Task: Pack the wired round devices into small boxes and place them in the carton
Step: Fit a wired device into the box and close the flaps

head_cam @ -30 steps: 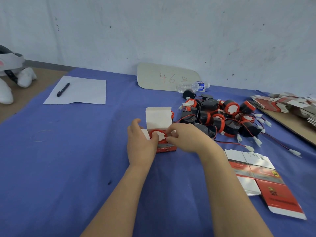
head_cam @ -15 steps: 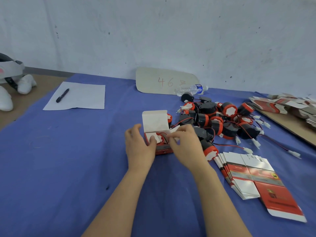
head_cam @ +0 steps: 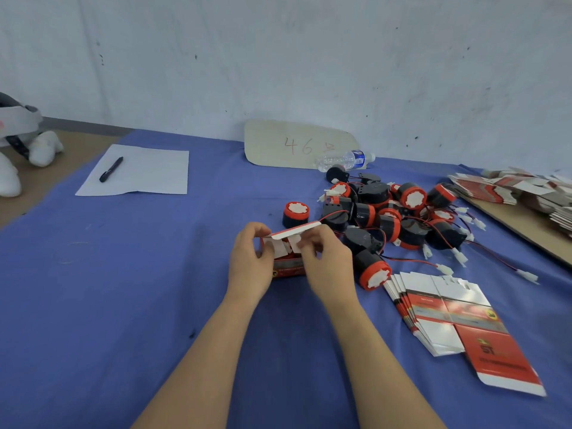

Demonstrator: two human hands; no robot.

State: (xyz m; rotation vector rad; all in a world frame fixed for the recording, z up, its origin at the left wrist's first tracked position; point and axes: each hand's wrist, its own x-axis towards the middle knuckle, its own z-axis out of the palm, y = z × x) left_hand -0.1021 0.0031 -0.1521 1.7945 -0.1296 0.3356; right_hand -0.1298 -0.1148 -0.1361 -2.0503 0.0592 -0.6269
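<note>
1. My left arm: bare forearm, entering from 7 o'clock and running toward 12.
2. My left hand (head_cam: pixel 250 263): at the 9 o'clock side of the small box (head_cam: pixel 287 269), thumb curled onto a flap, fingers wrapped behind.
3. My right arm: bare forearm, entering from 5 o'clock, angled toward 11.
4. My right hand (head_cam: pixel 328 261): at the box's 3 o'clock side, fingertips pinching the lid; slightly blurred.
</note>
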